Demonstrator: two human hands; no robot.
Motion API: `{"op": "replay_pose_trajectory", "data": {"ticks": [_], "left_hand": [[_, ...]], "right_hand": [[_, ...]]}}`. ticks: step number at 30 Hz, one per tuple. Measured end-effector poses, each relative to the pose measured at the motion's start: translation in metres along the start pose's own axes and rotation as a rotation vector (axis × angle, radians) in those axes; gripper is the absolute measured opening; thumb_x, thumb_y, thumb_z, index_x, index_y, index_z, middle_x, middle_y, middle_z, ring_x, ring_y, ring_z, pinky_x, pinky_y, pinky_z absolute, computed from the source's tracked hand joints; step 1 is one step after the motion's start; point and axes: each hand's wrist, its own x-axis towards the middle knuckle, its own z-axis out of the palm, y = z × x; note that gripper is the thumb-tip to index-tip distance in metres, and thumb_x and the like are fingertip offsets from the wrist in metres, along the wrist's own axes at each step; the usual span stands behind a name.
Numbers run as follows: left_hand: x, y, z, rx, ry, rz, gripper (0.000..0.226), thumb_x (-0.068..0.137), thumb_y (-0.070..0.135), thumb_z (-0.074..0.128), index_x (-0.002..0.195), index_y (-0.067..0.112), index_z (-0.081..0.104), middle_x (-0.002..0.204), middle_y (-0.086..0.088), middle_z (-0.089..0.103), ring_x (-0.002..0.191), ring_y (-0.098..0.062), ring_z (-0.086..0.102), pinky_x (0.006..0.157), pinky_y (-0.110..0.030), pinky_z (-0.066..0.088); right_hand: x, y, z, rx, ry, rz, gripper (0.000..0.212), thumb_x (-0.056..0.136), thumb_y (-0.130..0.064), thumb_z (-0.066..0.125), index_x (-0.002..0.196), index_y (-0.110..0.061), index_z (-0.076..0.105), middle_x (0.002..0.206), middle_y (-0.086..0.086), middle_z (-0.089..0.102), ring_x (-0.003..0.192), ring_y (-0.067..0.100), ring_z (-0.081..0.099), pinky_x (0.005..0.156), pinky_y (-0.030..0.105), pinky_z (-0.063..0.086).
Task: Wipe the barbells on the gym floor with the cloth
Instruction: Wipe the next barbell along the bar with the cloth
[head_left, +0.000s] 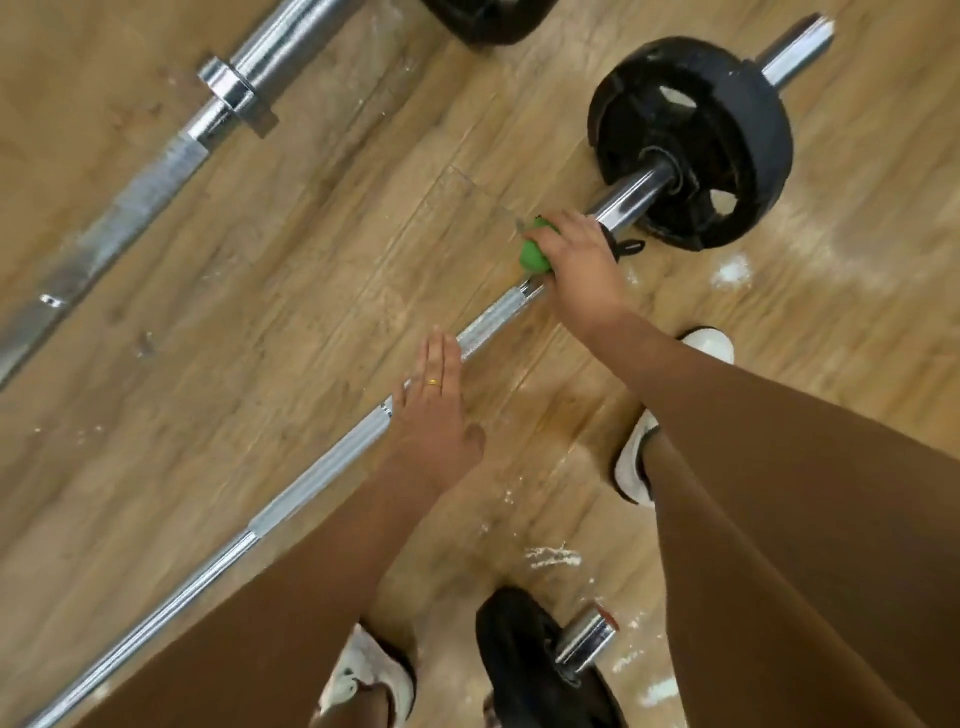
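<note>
Right hand (576, 254) wraps crumpled green cloth (535, 255) around long chrome barbell shaft (322, 473), beside black weight plate (691, 140). Left hand (436, 415) lies flat over shaft, fingers straight, pressed together.

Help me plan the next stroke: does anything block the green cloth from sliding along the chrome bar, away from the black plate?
Yes: the left hand lies flat across the chrome barbell shaft, partway along from the green cloth that the right hand grips.
</note>
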Motion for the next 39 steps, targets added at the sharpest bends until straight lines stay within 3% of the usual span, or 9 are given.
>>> {"op": "replay_pose_trajectory", "data": {"ticks": [8,14,18,21,24,28,31,34,39], "left_hand": [[-0.027,-0.101,0.000,0.415,-0.160,0.359,0.098,0.092,0.025,0.044,0.151,0.013,-0.034,0.154,0.000,-0.047,0.146,-0.018,-0.035,0.125,-0.046,-0.002],[-0.025,-0.109,0.025,0.399,0.073,0.381,0.114,0.076,0.030,0.069,0.161,0.008,-0.003,0.169,-0.005,-0.014,0.156,-0.028,-0.003,0.119,-0.055,0.028],[-0.026,-0.110,0.024,0.403,0.091,0.384,0.117,0.073,0.033,0.071,0.161,0.008,-0.001,0.169,-0.005,-0.011,0.156,-0.028,0.001,0.119,-0.054,0.029],[-0.027,-0.109,0.026,0.398,0.099,0.366,0.114,0.074,0.038,0.069,0.161,0.008,0.001,0.169,-0.005,-0.008,0.156,-0.029,0.002,0.119,-0.056,0.027],[-0.024,-0.111,0.030,0.378,0.116,0.379,0.113,0.074,0.039,0.067,0.161,0.009,0.002,0.170,-0.005,-0.007,0.156,-0.030,0.001,0.119,-0.056,0.025],[-0.020,-0.119,0.031,0.317,0.084,0.432,0.117,0.072,0.033,0.064,0.160,0.017,-0.012,0.168,0.002,-0.018,0.155,-0.023,-0.015,0.120,-0.053,0.009],[-0.020,-0.120,0.029,0.306,0.079,0.441,0.115,0.074,0.020,0.061,0.159,0.018,-0.016,0.166,0.004,-0.023,0.153,-0.019,-0.023,0.122,-0.051,0.007],[-0.016,-0.126,0.029,0.296,0.131,0.503,0.107,0.075,0.011,0.055,0.160,0.015,-0.009,0.168,0.001,-0.017,0.153,-0.019,-0.020,0.123,-0.045,0.006],[0.003,-0.151,0.028,0.402,0.312,0.704,0.082,0.080,0.008,0.035,0.160,0.004,0.016,0.169,-0.009,0.007,0.156,-0.023,0.005,0.121,-0.041,0.013]], "right_hand": [[-0.036,-0.039,0.028,0.003,0.090,-0.017,0.051,0.083,0.009,0.062,0.133,0.001,0.058,0.141,0.020,0.056,0.140,0.039,0.041,0.122,0.050,0.017],[-0.046,-0.035,0.038,0.134,0.079,-0.005,0.054,0.087,0.005,0.064,0.139,-0.005,0.054,0.150,0.011,0.050,0.149,0.028,0.029,0.123,0.031,0.001],[-0.050,-0.043,0.032,0.186,0.052,0.001,0.056,0.086,0.013,0.060,0.139,-0.006,0.054,0.149,0.010,0.051,0.149,0.027,0.029,0.124,0.034,0.009],[-0.042,-0.050,0.015,0.262,0.102,0.081,0.058,0.080,0.017,0.055,0.133,-0.006,0.057,0.134,0.011,0.060,0.131,0.028,0.051,0.114,0.039,0.037],[-0.031,-0.057,-0.012,0.320,0.293,0.236,0.055,0.080,0.013,0.049,0.129,-0.011,0.059,0.122,0.004,0.062,0.108,0.017,0.058,0.091,0.022,0.044],[-0.018,-0.059,-0.041,0.289,0.563,0.256,0.056,0.076,0.013,0.046,0.125,-0.009,0.062,0.122,0.004,0.062,0.107,0.002,0.048,0.090,-0.001,0.029],[-0.015,-0.048,-0.035,0.199,0.464,0.330,0.045,0.082,0.010,0.052,0.121,-0.010,0.064,0.119,0.006,0.062,0.109,0.011,0.052,0.097,0.006,0.034],[-0.022,-0.040,-0.010,0.201,0.260,0.407,0.039,0.091,0.000,0.057,0.127,-0.014,0.060,0.128,0.007,0.055,0.120,0.025,0.054,0.104,0.030,0.041],[-0.010,-0.038,0.018,0.245,0.462,0.380,0.027,0.090,-0.013,0.054,0.115,-0.015,0.065,0.115,0.005,0.054,0.109,0.027,0.051,0.089,0.029,0.039]]}}
